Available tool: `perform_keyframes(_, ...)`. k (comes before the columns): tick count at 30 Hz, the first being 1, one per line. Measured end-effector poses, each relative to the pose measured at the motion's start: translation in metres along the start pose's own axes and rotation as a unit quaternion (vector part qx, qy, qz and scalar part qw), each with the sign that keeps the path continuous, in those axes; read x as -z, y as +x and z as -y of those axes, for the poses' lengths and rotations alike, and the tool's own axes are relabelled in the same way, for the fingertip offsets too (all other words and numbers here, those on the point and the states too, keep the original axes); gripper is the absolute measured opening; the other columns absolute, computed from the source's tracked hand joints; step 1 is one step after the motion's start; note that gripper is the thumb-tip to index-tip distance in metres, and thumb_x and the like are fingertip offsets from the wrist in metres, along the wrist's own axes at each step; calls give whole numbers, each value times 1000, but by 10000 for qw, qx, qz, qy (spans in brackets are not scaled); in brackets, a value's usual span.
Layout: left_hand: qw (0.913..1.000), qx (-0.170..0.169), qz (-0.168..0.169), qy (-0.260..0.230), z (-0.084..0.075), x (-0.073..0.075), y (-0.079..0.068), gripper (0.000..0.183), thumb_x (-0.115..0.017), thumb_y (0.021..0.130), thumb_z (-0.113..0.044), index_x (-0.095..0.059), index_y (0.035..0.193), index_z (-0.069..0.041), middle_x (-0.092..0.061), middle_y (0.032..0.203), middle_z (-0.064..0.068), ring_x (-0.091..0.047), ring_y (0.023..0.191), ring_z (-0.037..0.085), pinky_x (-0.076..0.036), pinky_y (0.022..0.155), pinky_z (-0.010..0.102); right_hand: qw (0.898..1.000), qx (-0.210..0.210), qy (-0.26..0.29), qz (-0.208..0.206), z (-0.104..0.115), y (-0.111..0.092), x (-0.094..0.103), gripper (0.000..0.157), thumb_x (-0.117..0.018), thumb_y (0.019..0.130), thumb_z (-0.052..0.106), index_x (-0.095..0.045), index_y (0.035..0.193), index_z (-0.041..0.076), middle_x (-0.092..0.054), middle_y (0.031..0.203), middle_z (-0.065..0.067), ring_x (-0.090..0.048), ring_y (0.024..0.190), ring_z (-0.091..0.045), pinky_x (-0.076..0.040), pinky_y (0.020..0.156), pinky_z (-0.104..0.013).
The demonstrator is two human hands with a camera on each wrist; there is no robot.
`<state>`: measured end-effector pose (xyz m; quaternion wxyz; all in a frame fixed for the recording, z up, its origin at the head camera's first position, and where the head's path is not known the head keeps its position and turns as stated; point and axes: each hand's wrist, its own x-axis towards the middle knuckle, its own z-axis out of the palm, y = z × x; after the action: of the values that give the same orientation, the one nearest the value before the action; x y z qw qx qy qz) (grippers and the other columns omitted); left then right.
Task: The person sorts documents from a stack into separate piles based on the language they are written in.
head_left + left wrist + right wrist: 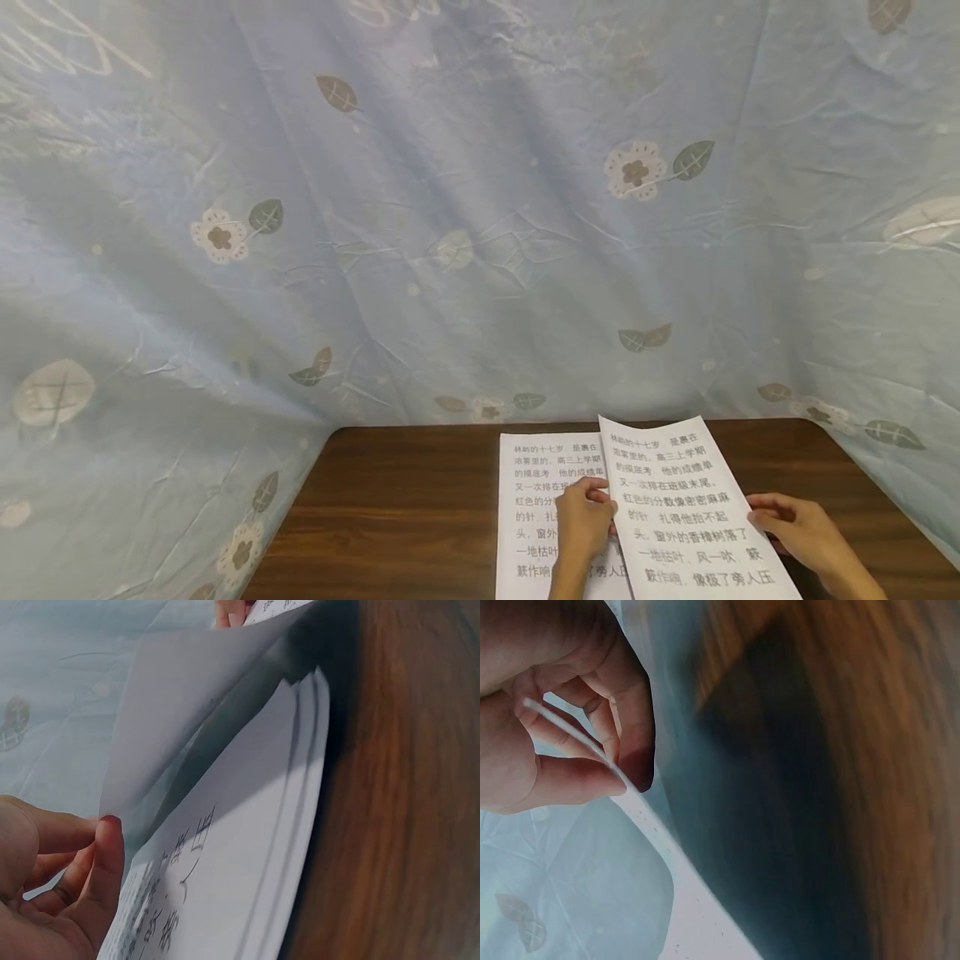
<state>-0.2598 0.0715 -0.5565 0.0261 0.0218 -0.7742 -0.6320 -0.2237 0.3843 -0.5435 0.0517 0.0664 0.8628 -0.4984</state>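
A white sheet of paper printed with Chinese characters is lifted off the table, its top edge bowed. My left hand pinches its left edge between thumb and fingertips. At the opposite edge, the thumb and fingers of my right hand pinch the same sheet. Beneath and to the left lies a stack of similar printed sheets, partly covered by my left hand and the raised sheet. The left wrist view shows several layered page edges in that stack. Seen edge-on in the right wrist view, the held sheet is a thin white strip.
The papers are on a dark brown wooden table with rounded far corners. Behind and around it hangs a pale blue cloth patterned with flowers and leaves, reaching the table's far edge.
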Motion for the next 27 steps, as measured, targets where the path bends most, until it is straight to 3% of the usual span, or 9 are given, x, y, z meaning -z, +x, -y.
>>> perform_keyframes(14, 10000, 37, -14, -34, -3, -23, -4, 29, -75, 78, -1, -74, 104, -14, -61, 76, -9, -58, 49, 8, -49, 41, 20, 9999, -95, -21, -34, -11, -3, 18, 53, -64, 97, 25, -52, 134, -12, -71, 106, -8, -66, 84, -11, -59, 71, -30)
perform_keyframes(27, 9998, -136, 12, -145, -8, -39, -8, 28, -75, 77, 5, -73, 100, -9, -60, 74, -7, -57, 48, 6, -51, 40, 20, 9994, -255, -219, -68, -17, -4, 37, 59, -65, 96, 32, -51, 136, -9, -72, 102, -4, -66, 81, -14, -56, 67, -31)
